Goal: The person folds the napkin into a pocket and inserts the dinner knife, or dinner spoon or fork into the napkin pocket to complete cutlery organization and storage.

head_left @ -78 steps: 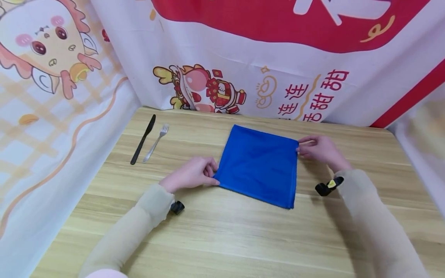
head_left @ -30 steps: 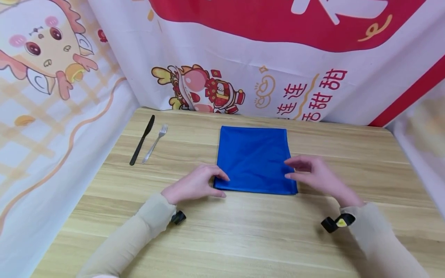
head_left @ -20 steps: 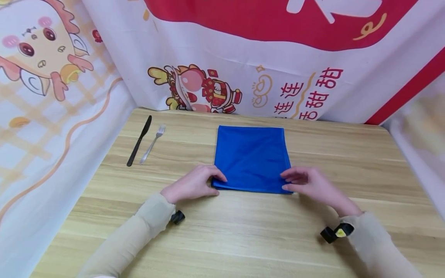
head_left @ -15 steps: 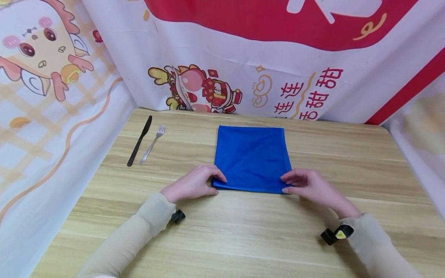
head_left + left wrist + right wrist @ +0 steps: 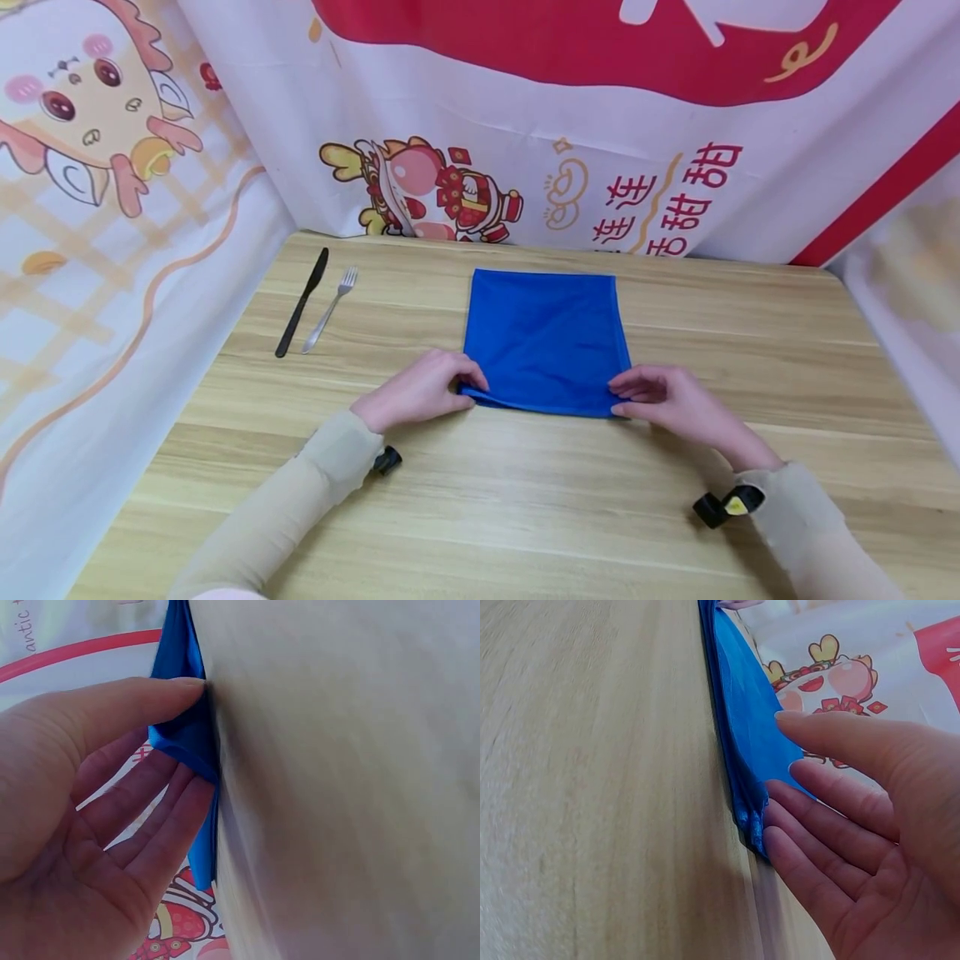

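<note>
1. Left grip (image 5: 422, 387) pinches the blue cloth (image 5: 543, 337) on the tabletop (image 5: 487, 517).
2. Right grip (image 5: 678, 406), relaxed, touches its near-right corner.
3. Beyond the left grip lie a black table knife (image 5: 303, 301) and silvery fork (image 5: 327, 313).

Head view looks forward and down; close wrist views share the blue cloth (image 5: 756, 701).
</note>
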The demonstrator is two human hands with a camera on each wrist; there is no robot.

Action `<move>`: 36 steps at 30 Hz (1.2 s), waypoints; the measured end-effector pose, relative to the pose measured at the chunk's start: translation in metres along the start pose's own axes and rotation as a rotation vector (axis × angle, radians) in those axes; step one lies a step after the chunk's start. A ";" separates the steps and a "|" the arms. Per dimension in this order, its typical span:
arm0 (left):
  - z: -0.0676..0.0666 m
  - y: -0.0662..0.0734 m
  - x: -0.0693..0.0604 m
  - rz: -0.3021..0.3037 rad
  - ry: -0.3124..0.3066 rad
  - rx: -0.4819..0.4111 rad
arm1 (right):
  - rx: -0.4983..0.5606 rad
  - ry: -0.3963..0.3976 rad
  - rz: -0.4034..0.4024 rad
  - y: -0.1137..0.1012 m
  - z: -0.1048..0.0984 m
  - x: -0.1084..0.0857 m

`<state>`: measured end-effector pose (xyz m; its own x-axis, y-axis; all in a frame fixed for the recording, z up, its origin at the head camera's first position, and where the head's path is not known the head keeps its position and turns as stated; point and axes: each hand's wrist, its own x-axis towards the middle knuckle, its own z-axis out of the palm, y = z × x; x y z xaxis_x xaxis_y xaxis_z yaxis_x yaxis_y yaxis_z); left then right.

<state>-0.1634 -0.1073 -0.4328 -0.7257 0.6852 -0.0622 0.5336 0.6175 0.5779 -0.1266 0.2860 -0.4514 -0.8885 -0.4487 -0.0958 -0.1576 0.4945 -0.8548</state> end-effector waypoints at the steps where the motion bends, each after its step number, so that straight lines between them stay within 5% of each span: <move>1: 0.000 0.000 0.000 -0.001 0.008 0.000 | 0.004 0.000 0.003 0.000 0.000 0.000; 8: -0.002 -0.002 0.000 -0.009 0.055 -0.040 | 0.000 0.009 0.015 -0.002 0.001 0.001; 24: -0.018 -0.005 0.002 -0.010 0.110 -0.139 | -0.225 0.021 -0.055 -0.008 0.008 0.008; 36: -0.014 -0.007 0.000 -0.061 0.050 -0.141 | -0.255 0.106 -0.052 0.001 0.009 0.013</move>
<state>-0.1733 -0.1164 -0.4258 -0.7775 0.6257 -0.0626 0.4236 0.5948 0.6832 -0.1344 0.2739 -0.4577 -0.9144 -0.4046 0.0107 -0.2959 0.6501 -0.6999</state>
